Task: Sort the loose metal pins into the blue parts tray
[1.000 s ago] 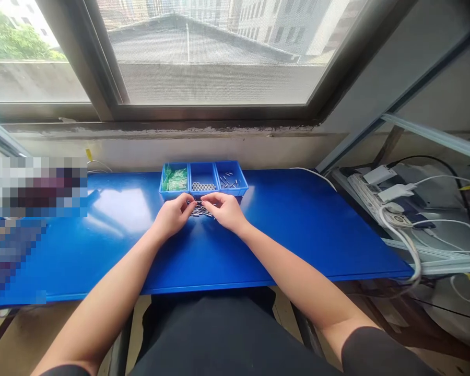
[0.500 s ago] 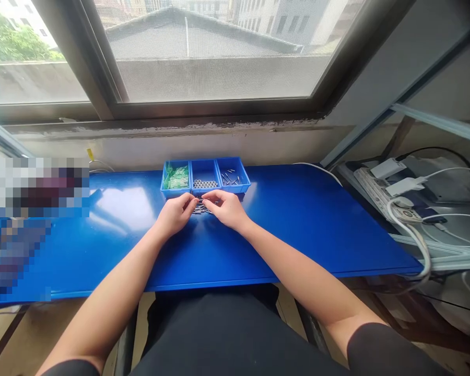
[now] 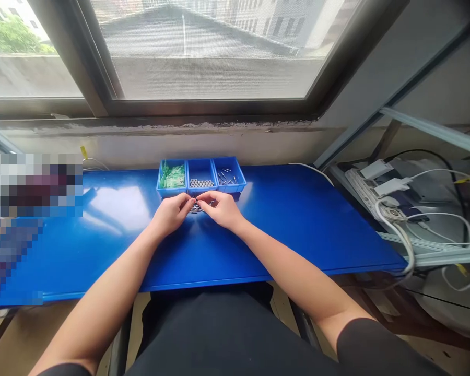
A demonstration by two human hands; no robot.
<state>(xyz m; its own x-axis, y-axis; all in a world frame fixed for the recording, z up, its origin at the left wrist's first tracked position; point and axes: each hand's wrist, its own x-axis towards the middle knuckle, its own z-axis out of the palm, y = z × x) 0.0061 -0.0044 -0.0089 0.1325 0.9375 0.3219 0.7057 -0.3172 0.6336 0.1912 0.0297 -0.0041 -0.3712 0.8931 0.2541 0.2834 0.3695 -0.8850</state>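
Blue workbench [image 3: 297,245] beneath a screened window [image 3: 211,52] is carrying a three-compartment blue tray [image 3: 200,176]. Just in front of it, the left hand [image 3: 171,214] and right hand [image 3: 220,210] are curling their fingers over small metal pins [image 3: 196,209] lying between them; whether any pin is gripped cannot be told.

Loose metal pieces [image 3: 196,209], too small to identify

Mesh-screened window [image 3: 215,78] — daylight; blue bench [image 3: 305,219] below, pwr strip [image 3: 370,190] on rt.
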